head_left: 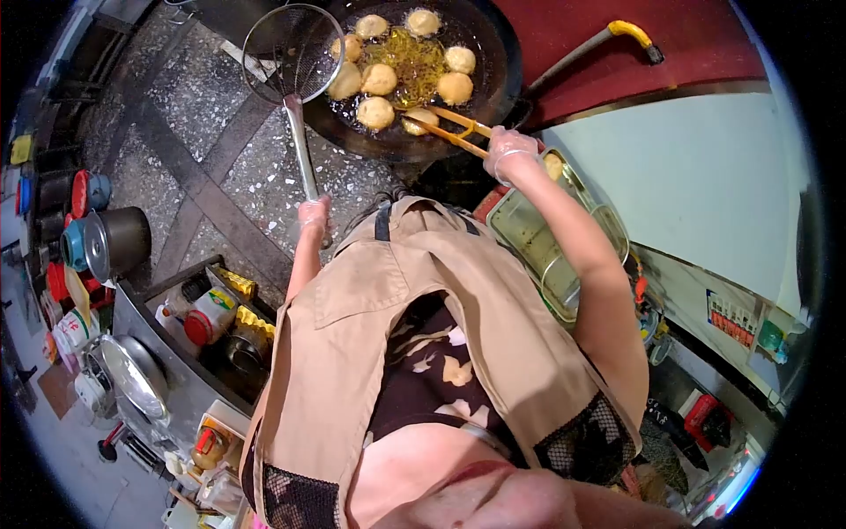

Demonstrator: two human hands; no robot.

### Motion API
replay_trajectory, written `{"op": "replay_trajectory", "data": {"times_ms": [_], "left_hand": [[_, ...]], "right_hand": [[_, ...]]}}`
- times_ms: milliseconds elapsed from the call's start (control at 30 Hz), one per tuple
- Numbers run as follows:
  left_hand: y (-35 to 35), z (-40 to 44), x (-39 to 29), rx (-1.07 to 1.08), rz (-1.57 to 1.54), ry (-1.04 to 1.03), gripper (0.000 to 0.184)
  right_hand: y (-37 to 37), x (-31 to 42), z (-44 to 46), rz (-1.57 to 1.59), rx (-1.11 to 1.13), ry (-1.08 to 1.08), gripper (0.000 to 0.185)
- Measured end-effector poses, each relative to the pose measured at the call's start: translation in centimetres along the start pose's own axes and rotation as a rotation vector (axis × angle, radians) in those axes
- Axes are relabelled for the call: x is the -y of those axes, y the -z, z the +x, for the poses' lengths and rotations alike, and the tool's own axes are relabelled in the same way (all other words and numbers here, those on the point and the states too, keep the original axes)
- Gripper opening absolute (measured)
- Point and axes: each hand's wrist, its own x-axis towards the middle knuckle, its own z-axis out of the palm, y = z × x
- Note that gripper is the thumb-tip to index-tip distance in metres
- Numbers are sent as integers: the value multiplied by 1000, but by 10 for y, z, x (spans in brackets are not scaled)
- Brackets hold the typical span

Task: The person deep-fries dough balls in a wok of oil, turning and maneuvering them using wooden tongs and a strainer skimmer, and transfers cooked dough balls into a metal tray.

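A wok (507,53) of hot oil holds several round golden fritters (379,79) floating near its rim. Wrapped in a clear plastic glove, my left hand (314,212) is closed around the handle of a round mesh strainer (293,53). The strainer's hoop hangs over the wok's left edge with no fritter seen in it. My right hand (511,154), also gloved, grips wooden tongs (458,137). The tongs' tips lie at a fritter (420,122) on the wok's near side; whether they pinch it I cannot tell.
Right of my body stands a metal tray (520,216) with a wire rack and a fritter (553,166) at its far end. A yellow-tipped handle (630,35) lies along the red surface. On the left are a lidded pot (119,242), jars and a steel bowl (132,375).
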Motion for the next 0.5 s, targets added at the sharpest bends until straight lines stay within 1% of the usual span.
{"op": "replay_trajectory", "data": {"times_ms": [100, 367, 500], "left_hand": [[0, -4, -3, 6, -35, 6, 31], [1, -12, -10, -13, 2, 0, 34], [1, -9, -8, -10, 13, 0, 34]], "right_hand": [[-2, -1, -2, -3, 2, 13, 40], [-3, 1, -2, 5, 20, 15, 43], [-7, 4, -6, 0, -20, 24, 44]]}}
